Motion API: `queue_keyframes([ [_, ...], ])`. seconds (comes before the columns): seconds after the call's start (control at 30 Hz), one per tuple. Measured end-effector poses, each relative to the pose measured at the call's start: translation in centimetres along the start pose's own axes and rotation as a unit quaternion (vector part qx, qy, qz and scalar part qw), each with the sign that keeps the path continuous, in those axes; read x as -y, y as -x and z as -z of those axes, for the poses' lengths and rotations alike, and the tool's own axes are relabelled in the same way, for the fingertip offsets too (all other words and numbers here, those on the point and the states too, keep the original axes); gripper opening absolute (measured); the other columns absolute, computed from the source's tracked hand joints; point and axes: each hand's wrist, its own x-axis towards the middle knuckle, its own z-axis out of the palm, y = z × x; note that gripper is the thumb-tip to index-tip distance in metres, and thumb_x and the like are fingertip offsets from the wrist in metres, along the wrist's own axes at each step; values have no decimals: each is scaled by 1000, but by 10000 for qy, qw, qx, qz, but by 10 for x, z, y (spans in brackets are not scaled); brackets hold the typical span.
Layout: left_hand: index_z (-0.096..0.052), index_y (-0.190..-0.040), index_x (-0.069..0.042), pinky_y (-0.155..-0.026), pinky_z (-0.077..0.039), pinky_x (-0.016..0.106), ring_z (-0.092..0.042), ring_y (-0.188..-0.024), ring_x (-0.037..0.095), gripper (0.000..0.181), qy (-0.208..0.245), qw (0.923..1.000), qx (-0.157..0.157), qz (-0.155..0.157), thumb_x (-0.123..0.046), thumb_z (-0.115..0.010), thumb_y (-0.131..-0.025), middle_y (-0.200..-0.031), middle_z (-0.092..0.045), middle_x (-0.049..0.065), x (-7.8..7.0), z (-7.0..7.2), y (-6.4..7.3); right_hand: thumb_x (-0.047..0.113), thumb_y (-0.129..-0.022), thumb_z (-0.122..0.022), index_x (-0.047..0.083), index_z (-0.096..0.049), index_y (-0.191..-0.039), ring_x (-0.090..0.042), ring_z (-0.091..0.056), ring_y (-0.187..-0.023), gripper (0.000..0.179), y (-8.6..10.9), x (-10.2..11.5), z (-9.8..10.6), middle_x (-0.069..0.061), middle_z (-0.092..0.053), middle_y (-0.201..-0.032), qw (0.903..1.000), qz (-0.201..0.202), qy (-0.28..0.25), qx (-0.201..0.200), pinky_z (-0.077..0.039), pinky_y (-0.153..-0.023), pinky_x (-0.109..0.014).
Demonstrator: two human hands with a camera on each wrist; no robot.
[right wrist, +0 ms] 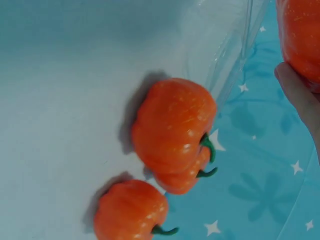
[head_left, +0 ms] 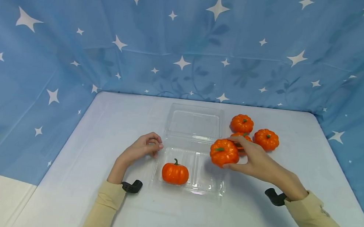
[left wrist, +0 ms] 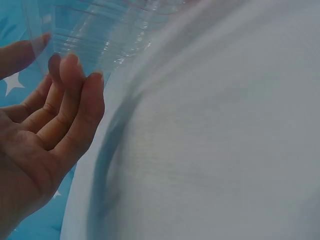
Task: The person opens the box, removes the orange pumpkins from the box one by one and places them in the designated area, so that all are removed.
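Observation:
My right hand [head_left: 253, 158] holds an orange toy pumpkin [head_left: 224, 153] between thumb and fingers, over the right part of the clear plastic container [head_left: 208, 190]. In the right wrist view only part of the held pumpkin [right wrist: 304, 42] and one digit appear at the right edge. Another pumpkin [head_left: 175, 174] sits upright in the container's left part. At the container's left rim, my left hand [head_left: 142, 147] has bent fingers. The left wrist view shows its thumb and fingertips at the clear plastic wall [left wrist: 95, 35], pinching it.
The container's open lid [head_left: 195, 124] lies flat behind it. Right of the lid are three more pumpkins: one at the back [head_left: 242, 123], one to the right [head_left: 266, 139], and one partly hidden [head_left: 245, 136] by my right hand. A blue star-patterned curtain [head_left: 189, 47] stands behind the white table [head_left: 122, 111].

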Motion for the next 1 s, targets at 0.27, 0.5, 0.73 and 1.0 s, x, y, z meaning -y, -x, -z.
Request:
queue_keyframes([
  [0.27, -55, -116, 0, -72, -58, 38, -63, -70, 29, 32, 37, 9998, 199, -29, -21, -70, -97, -89, -63, 22, -6, 5, -2, 30, -83, -88, 2, -50, -138, -37, -67, -116, 72, 16, -8, 7, -16, -65, -133, 9997, -133, -95, -195, -57, -94, -52],
  [0.5, -52, -126, 4, -66, -61, 39, -61, -66, 27, 39, 78, 9998, 189, -26, -16, -69, -97, -94, -62, 26, -9, 6, -3, 25, -83, -89, -1, -47, -138, -44, -65, -116, 74, 31, -16, 13, -24, -59, -138, 9984, -389, -118, -385, -58, -91, -53],
  [0.73, -47, -133, 6, -60, -61, 41, -60, -59, 21, 44, 103, 9997, 196, 58, -12, -67, -98, -97, -62, 24, -16, 0, -7, 29, -84, -87, -1, -46, -137, -46, -64, -117, 73, 50, -31, 15, -24, -59, -137, 9945, -905, -73, -527, -57, -92, -56],
  [1.0, -45, -133, 7, -57, -60, 40, -59, -52, 19, 44, -6, 9997, 122, 193, -11, -67, -99, -96, -59, 21, -20, -3, -4, 38, -87, -83, -1, -44, -141, -49, -62, -118, 77, 61, -41, 18, -27, -56, -140, 9889, -1396, -103, -499, -59, -89, -57],
])
